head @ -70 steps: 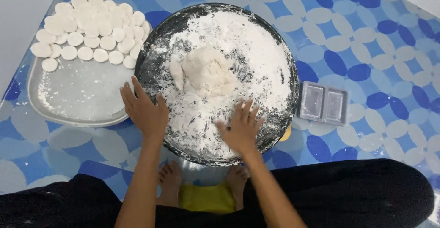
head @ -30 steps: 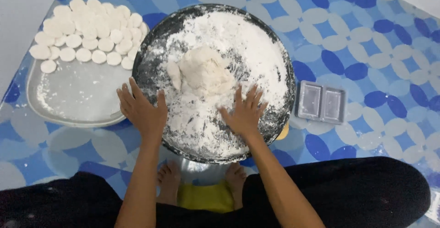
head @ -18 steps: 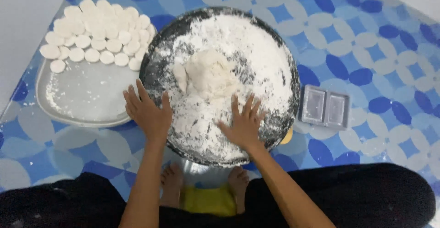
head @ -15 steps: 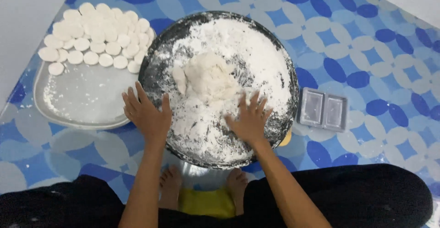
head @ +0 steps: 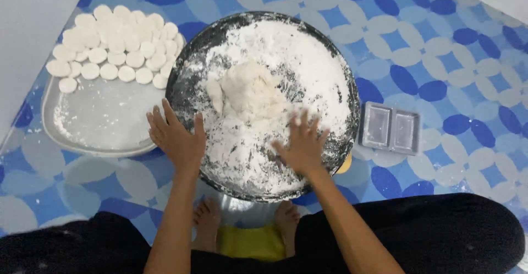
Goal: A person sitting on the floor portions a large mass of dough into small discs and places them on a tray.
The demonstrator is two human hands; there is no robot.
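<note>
Dough sits as one pale lump slightly left of centre in the round dark pan, surrounded by loose white flour that coats most of the pan floor.

Floor covering: blue and white patterned sheet, under everything. The person sits behind the pan, dark clothing at the bottom of the view, bare feet just under the pan's near edge on something yellow.

Pan: largest item, centre of view. Near rim shows bare dark metal in streaks.

Metal tray: to the left of the pan, touching or just beside its rim. Flattened white dough discs fill the far part in close rows; the near part is bare apart from a flour dusting (roughly half still unfilled).

Clear twin-compartment plastic container: right of the pan, just beside the rim.

Left hand: fingers spread apart, palm down on the pan's near-left rim, gripping nothing.

Right hand: fingers apart and blurred, flat on the flour in the pan's near-right part, holding nothing.

Judgement on progress: many discs are shaped and laid out; a sizeable lump remains unportioned, so the work looks partly done, with a good deal left.
</note>
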